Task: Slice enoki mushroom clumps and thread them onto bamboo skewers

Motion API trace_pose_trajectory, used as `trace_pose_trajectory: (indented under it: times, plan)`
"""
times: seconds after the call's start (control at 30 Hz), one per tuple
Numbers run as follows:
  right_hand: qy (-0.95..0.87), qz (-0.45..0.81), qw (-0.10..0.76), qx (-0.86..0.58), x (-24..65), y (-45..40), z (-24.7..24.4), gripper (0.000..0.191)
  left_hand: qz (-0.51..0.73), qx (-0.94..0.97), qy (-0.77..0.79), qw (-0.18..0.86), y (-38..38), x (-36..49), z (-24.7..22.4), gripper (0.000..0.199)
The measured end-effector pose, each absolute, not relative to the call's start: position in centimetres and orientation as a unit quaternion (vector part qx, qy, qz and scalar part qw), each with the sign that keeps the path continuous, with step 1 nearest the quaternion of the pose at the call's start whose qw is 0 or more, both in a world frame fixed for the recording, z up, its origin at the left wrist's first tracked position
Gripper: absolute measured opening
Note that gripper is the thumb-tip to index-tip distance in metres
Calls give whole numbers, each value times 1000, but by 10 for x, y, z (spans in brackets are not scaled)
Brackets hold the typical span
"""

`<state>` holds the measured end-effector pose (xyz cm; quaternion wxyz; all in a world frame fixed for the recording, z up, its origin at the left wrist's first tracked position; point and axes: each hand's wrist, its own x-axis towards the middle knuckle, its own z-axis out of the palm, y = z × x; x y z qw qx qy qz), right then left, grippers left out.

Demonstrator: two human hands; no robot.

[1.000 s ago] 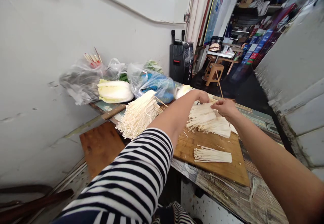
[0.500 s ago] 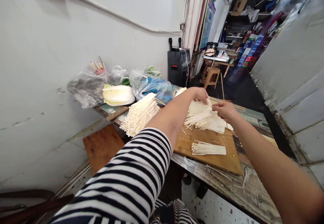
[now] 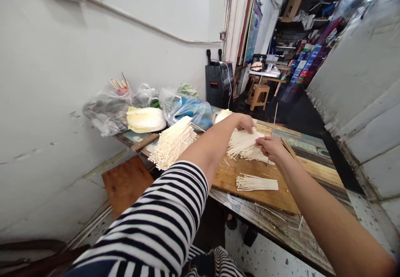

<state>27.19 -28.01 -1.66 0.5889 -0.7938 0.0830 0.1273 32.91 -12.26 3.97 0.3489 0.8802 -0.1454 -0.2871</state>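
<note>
My left hand [image 3: 245,122] reaches over a spread of white enoki mushrooms [image 3: 245,144], its fingers closed on the root end of the bunch. Close beside it, my right hand [image 3: 270,147] pinches a thin wooden skewer [image 3: 275,114], which stands up above the hand with a bit of it showing below. Whether the skewer pierces the mushrooms is hidden by the fingers. A separate flat bundle of enoki [image 3: 256,182] lies on the wooden cutting board [image 3: 281,202], nearer to me. Left of my forearm rests a larger pile of enoki [image 3: 173,143].
Halved napa cabbage [image 3: 146,119] and plastic bags [image 3: 187,106] line the table by the wall. Loose skewers [image 3: 290,149] lie right of the board. A black speaker [image 3: 219,85] stands behind the table, and a plastic stool [image 3: 258,96] farther back.
My right hand has moved left with the skewer, closer to my left hand and over the enoki. The skewer now leans the other way. My left hand stays on the bunch.
</note>
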Motion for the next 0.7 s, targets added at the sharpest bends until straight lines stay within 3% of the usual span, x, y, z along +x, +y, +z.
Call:
trace_pose_trajectory:
  times: [0.37, 0.7]
  plan:
    - [54, 114, 710, -693, 227, -310, 0, 18, -345, 828, -208, 390, -145, 311, 62, 18]
    - [84, 117, 732, -666, 180, -344, -17, 12, -376, 807, -219, 399, -173, 276, 49, 14]
